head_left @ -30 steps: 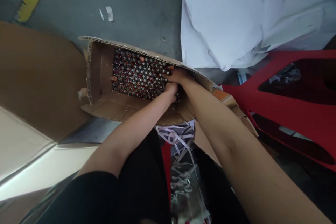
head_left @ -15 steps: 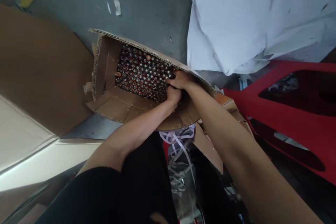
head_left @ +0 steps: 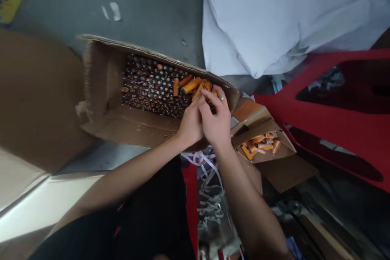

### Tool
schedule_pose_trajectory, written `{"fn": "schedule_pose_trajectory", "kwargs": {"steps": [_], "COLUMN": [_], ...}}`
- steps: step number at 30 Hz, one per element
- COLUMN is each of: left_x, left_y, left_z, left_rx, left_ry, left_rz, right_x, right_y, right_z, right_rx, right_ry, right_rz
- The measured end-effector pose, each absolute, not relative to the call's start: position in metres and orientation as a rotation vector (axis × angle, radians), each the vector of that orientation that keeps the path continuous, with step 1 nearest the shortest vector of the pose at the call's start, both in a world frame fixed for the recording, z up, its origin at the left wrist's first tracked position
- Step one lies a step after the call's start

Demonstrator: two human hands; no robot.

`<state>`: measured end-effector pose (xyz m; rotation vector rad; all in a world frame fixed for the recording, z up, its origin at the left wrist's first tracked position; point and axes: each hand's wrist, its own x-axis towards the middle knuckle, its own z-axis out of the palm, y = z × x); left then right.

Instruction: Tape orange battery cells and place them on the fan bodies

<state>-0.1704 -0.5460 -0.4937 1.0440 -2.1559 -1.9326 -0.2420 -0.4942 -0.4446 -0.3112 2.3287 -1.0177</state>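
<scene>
A deep cardboard box (head_left: 128,132) holds many small cylindrical batteries (head_left: 149,85), packed upright with their ends showing. At its right end, several orange-sleeved batteries (head_left: 191,85) lie loose and tilted on top of the upright rows. My left hand (head_left: 191,121) and my right hand (head_left: 217,120) come together over that end. Their fingers are curled round a cluster of the orange batteries, and the right hand partly covers the left fingertips. A ring shows on a right finger.
A smaller open carton (head_left: 286,142) with loose orange batteries (head_left: 260,145) stands at the right. Beyond it is a red plastic stool or chair (head_left: 274,109). White sacking (head_left: 250,16) lies at the back, a large brown carton (head_left: 36,97) at the left. White strapping (head_left: 210,195) hangs below.
My hands have risen from deep in the box's right end and closed together. Orange batteries now lie loose there. My view has shifted, showing the smaller carton that my right arm covered.
</scene>
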Motion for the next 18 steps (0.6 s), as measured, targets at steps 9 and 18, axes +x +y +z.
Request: {"fn": "schedule_pose_trajectory", "kwargs": {"steps": [9,18], "left_x": [-0.197,-0.260], "left_y": [-0.477,-0.340], "left_z": [-0.360,-0.450], "left_rx": [-0.307,-0.596], "left_ry": [-2.394,-3.069], "left_rz": [-1.907,-2.046], "right_x": [-0.200,-0.235], "right_y": [-0.358,-0.211], "right_z": [-0.305,-0.414], "right_rx": [-0.072,0.920], "right_ry": [2.727,2.380], "right_rz": [-1.277,-1.293]}}
